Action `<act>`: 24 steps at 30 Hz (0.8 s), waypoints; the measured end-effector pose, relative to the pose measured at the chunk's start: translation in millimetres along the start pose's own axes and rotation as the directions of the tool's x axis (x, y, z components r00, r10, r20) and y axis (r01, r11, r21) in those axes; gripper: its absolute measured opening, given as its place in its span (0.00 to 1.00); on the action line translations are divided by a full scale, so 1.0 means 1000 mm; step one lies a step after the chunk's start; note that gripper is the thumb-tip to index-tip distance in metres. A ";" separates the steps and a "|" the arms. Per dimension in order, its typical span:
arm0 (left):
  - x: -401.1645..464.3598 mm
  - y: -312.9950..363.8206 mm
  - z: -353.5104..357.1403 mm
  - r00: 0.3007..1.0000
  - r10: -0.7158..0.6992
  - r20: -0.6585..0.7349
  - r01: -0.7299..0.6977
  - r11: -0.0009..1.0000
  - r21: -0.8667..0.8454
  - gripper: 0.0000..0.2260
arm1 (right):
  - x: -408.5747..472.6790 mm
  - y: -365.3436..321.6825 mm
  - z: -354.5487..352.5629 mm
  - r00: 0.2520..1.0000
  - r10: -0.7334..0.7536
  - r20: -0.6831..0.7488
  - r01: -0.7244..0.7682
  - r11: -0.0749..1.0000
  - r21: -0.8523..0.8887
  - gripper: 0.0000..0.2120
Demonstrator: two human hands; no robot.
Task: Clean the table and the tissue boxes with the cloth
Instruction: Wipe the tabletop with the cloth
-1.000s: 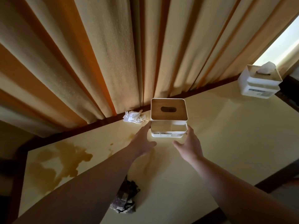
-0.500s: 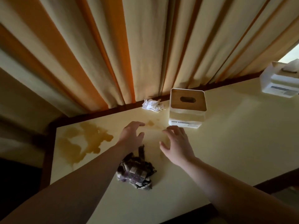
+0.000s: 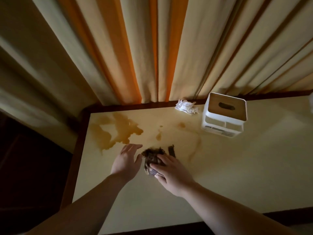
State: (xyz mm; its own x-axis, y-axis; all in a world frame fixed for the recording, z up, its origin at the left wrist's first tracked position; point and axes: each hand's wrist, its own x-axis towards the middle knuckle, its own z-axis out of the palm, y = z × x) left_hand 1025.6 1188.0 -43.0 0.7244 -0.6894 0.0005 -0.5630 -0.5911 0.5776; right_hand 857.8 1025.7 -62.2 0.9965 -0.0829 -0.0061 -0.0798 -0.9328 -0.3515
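Curtained corner, striped curtains (image 3: 152, 48) hanging behind cream table (image 3: 237, 175) with dark rim. Right hand (image 3: 171, 172) on cloth (image 3: 152, 158), fingers curled over the bundle: grip holding cloth, pressed down on table, likely gathering it for wiping. Left hand (image 3: 127, 161) just beside the grip on its left, fingers straight and spread, holding nothing; probably steadying or about to help bunch the cloth. Big brown spill (image 3: 115, 131) just beyond left hand, toward far left corner; smaller spots (image 3: 159, 135) and faint smear beyond the grip. Tissue box (image 3: 223, 116) well beyond and right of the grip, upright near far edge, apparently parked clear of the wet patch. Crumpled tissue (image 3: 185, 107) just left of box, against far rim. Judgement: wiping not yet begun, spill intact. Next: sweep cloth forward-left through spill, box after.
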 end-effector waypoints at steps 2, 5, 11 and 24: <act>-0.007 -0.005 0.006 0.999 0.030 0.015 -0.030 0.999 0.035 0.16 | -0.013 0.016 -0.001 0.993 0.086 -0.077 -0.088 0.996 -0.018 0.20; -0.013 -0.011 0.018 0.993 0.098 0.069 -0.105 0.989 0.104 0.17 | -0.037 0.051 -0.009 0.934 0.302 -0.192 -0.305 0.952 0.011 0.21; -0.023 -0.018 0.033 0.990 0.119 0.079 -0.130 0.981 0.147 0.24 | -0.011 0.099 -0.031 0.842 0.511 -0.170 -0.511 0.858 0.052 0.23; -0.023 -0.022 0.039 0.987 0.148 0.064 -0.159 0.962 0.222 0.24 | 0.092 0.061 -0.016 0.985 0.104 -0.138 -0.097 0.994 0.057 0.16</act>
State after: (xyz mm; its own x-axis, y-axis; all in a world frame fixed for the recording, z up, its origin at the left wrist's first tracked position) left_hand 1006.0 1200.3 -88.0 0.6062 -0.7946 0.0339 -0.7448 -0.5522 0.3748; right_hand 943.9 955.8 -69.2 0.9701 -0.2267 0.0864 -0.1741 -0.8987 -0.4024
